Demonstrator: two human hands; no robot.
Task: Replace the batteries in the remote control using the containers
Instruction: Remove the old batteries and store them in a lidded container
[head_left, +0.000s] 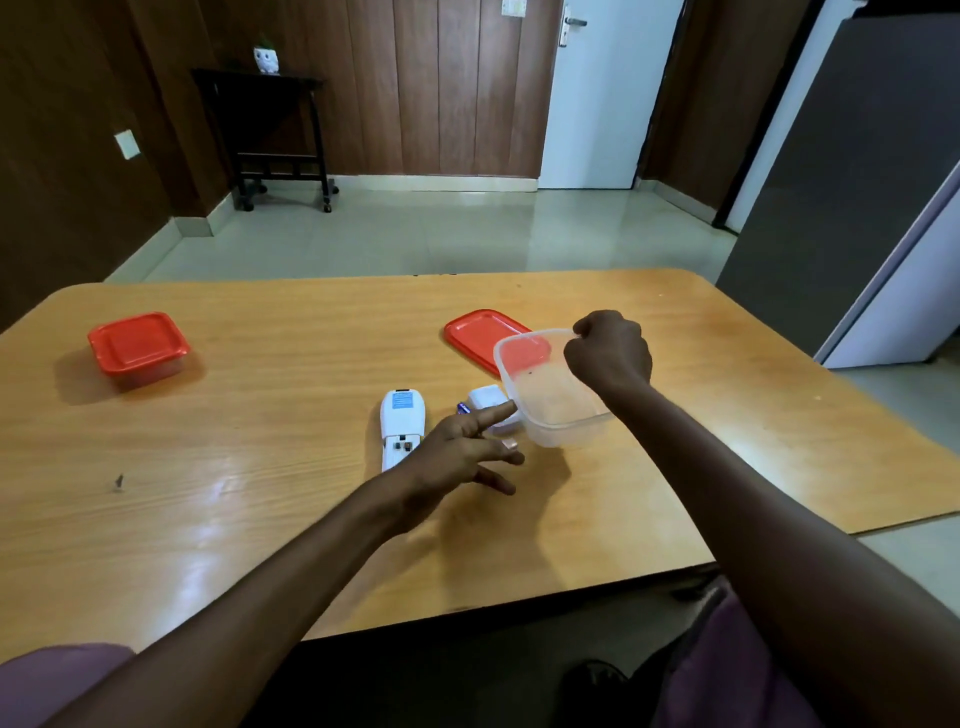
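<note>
Remote control (402, 427): one; containers: two, one lidded (137, 349), one open (553, 387).

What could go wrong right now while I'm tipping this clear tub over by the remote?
1. The clear container, tilted in your right hand, is gripped only at its rim, so it might slip.
2. Your left hand hovers with spread fingers beside the remote, whose battery bay lies open; a careless sweep might knock it or the small white cover.
3. A battery beside the cover could roll away.
</note>
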